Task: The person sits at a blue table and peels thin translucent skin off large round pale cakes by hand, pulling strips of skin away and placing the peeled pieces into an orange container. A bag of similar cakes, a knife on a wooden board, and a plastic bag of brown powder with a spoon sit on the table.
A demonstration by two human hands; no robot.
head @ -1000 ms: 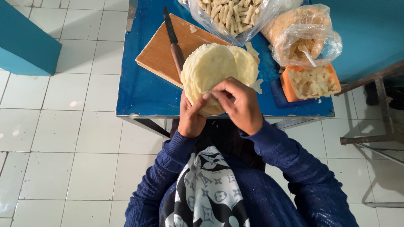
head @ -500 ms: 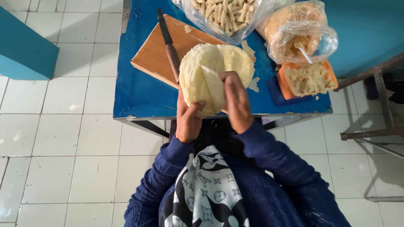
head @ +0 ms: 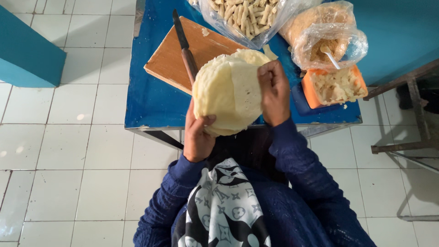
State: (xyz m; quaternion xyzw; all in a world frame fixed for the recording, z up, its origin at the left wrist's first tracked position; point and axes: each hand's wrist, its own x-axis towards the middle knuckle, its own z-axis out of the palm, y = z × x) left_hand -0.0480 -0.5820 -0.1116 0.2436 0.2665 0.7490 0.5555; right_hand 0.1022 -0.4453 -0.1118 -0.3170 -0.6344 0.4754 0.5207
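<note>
Both arms are in dark blue sleeves and reach forward from the body, bent at the elbows, with the forearms coming closer together toward the hands. The left hand (head: 197, 137) is lower — its palm is turned up and its thumb is curled over the near edge of the cabbage (head: 228, 89) it supports. The right hand (head: 274, 93) is higher, back of the hand up, fingers bent and pressed on top — both hands grip firmly.

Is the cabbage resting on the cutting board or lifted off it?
Lifted: both hands, left hand and right hand, hold the cabbage above the table edge.
</note>
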